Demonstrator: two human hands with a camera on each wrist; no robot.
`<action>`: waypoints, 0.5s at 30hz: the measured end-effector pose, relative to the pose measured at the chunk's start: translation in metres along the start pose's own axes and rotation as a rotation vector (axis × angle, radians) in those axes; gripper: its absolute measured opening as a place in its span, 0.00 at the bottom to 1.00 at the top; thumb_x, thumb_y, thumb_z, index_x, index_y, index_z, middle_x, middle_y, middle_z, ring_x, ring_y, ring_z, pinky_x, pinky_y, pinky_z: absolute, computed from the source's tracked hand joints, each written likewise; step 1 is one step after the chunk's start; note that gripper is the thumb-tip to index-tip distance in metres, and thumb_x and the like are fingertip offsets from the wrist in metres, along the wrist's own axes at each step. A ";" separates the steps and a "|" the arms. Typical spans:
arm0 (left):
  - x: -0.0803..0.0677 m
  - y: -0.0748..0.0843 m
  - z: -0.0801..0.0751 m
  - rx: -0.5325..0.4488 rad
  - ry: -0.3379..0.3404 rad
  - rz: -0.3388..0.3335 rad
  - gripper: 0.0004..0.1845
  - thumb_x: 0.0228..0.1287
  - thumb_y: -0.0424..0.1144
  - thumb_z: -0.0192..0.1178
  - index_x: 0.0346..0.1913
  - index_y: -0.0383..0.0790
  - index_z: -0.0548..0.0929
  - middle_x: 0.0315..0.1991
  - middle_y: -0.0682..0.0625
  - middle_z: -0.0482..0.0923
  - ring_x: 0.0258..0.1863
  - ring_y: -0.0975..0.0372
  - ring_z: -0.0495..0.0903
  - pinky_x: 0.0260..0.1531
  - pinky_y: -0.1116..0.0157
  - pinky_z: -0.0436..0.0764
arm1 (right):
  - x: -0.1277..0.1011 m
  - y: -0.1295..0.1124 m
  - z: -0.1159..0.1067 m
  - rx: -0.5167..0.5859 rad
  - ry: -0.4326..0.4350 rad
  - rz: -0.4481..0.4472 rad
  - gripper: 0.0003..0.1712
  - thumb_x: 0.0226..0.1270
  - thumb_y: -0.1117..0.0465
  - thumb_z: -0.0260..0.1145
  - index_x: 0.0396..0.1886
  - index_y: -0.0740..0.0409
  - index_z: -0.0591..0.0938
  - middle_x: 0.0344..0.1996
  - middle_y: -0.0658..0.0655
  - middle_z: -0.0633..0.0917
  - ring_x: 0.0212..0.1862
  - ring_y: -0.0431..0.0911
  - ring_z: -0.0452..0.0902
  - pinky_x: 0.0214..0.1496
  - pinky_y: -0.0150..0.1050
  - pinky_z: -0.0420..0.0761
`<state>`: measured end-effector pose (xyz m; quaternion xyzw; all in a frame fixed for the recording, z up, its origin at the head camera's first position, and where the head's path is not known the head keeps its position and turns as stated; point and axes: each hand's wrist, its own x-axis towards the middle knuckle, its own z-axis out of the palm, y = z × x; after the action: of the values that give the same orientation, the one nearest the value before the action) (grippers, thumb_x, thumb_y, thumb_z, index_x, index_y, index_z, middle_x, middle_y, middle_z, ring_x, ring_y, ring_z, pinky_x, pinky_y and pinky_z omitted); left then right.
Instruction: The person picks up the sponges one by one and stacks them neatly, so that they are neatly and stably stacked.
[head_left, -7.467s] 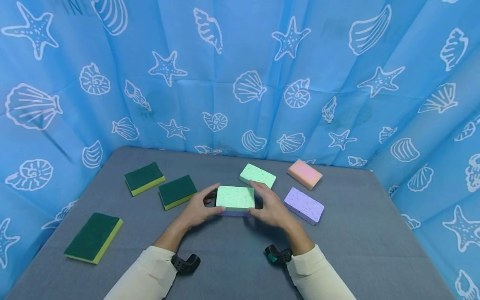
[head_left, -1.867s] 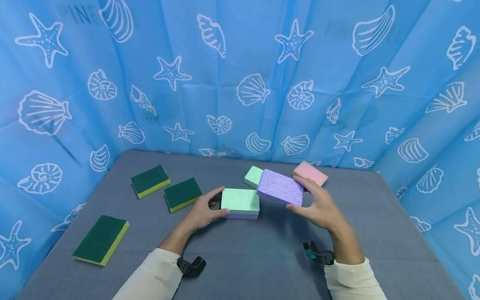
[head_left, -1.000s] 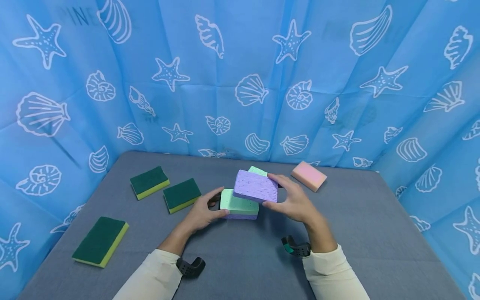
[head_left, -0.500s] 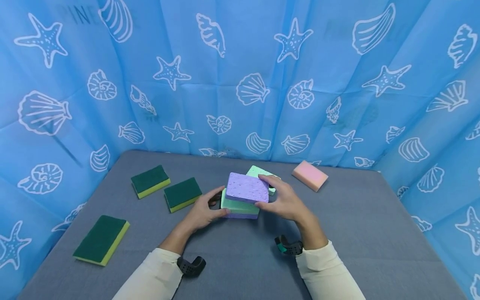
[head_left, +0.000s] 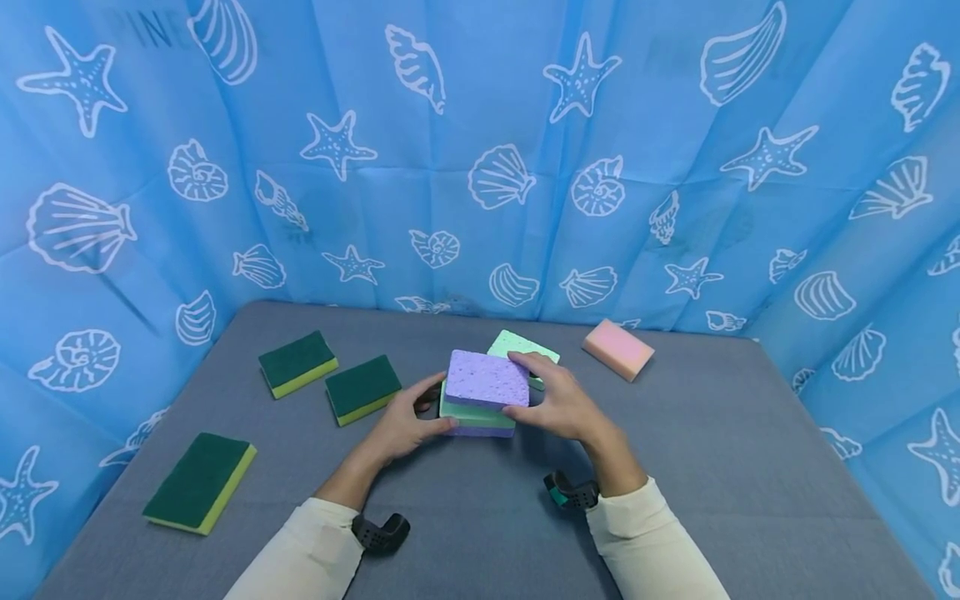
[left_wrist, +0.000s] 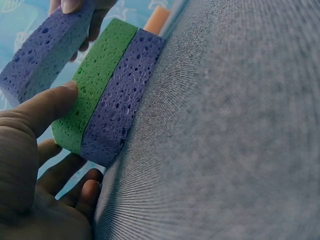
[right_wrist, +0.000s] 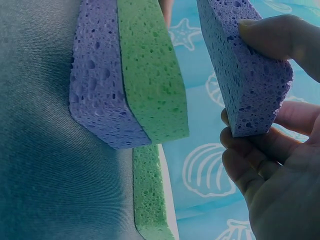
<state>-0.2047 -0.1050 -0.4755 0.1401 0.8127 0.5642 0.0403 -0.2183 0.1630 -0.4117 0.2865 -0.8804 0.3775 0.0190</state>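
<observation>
A purple sponge [head_left: 487, 379] hangs tilted just above a two-sponge stack, pinched by my right hand [head_left: 558, 400] between thumb and fingers at its right end. In the right wrist view a gap shows between this purple sponge [right_wrist: 245, 75] and the stack. The stack is a green sponge [left_wrist: 100, 80] lying flat on another purple sponge [left_wrist: 122, 95], which rests on the table. My left hand [head_left: 405, 425] holds the stack's left end, with the thumb on the green sponge's near side and the fingers around the far side.
Another green sponge [head_left: 525, 343] lies behind the stack, partly covered by the right hand. A pink-orange sponge [head_left: 618, 350] sits at the back right. Several green-and-yellow scrub sponges [head_left: 363, 390] lie to the left on the grey table [head_left: 750, 467]. A blue shell-print curtain [head_left: 480, 108] surrounds the table.
Earlier both hands were at the green-purple stack. The right hand then lifted the purple sponge from the right and carried it left over the stack. The left hand stays at the stack.
</observation>
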 end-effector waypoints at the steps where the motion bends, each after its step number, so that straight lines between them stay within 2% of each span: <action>1: 0.000 0.000 0.000 -0.004 0.004 0.004 0.40 0.55 0.40 0.73 0.70 0.42 0.68 0.65 0.42 0.69 0.62 0.49 0.68 0.59 0.48 0.67 | 0.000 0.000 0.001 0.001 -0.003 -0.003 0.45 0.53 0.51 0.76 0.69 0.60 0.69 0.64 0.60 0.72 0.65 0.56 0.65 0.62 0.60 0.65; 2: 0.000 0.001 0.000 -0.009 0.008 0.002 0.40 0.55 0.39 0.73 0.70 0.40 0.68 0.65 0.41 0.68 0.62 0.48 0.68 0.59 0.48 0.66 | 0.001 0.000 0.001 0.000 -0.005 -0.006 0.45 0.53 0.51 0.76 0.69 0.60 0.69 0.63 0.60 0.73 0.65 0.56 0.65 0.62 0.60 0.65; 9: -0.015 0.044 -0.005 -0.010 -0.016 -0.005 0.37 0.57 0.31 0.69 0.69 0.29 0.66 0.64 0.33 0.68 0.61 0.41 0.68 0.58 0.44 0.66 | 0.001 0.004 0.007 -0.002 -0.014 -0.015 0.44 0.52 0.53 0.76 0.68 0.61 0.70 0.61 0.59 0.74 0.63 0.54 0.68 0.60 0.59 0.68; 13: -0.014 0.042 -0.005 -0.013 -0.015 -0.009 0.37 0.57 0.31 0.69 0.69 0.29 0.66 0.64 0.33 0.67 0.61 0.41 0.67 0.59 0.45 0.66 | 0.002 0.006 0.009 -0.003 -0.013 -0.025 0.44 0.52 0.54 0.76 0.68 0.61 0.70 0.61 0.59 0.75 0.61 0.54 0.68 0.60 0.58 0.68; 15: -0.011 0.034 -0.003 -0.015 -0.006 -0.007 0.38 0.56 0.31 0.70 0.69 0.29 0.65 0.64 0.33 0.67 0.62 0.42 0.67 0.59 0.45 0.66 | 0.003 0.006 0.010 -0.006 -0.017 -0.028 0.44 0.52 0.55 0.76 0.69 0.60 0.70 0.60 0.59 0.75 0.61 0.53 0.69 0.60 0.58 0.68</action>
<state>-0.1891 -0.1000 -0.4440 0.1385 0.8087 0.5698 0.0457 -0.2216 0.1584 -0.4216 0.3020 -0.8775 0.3722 0.0178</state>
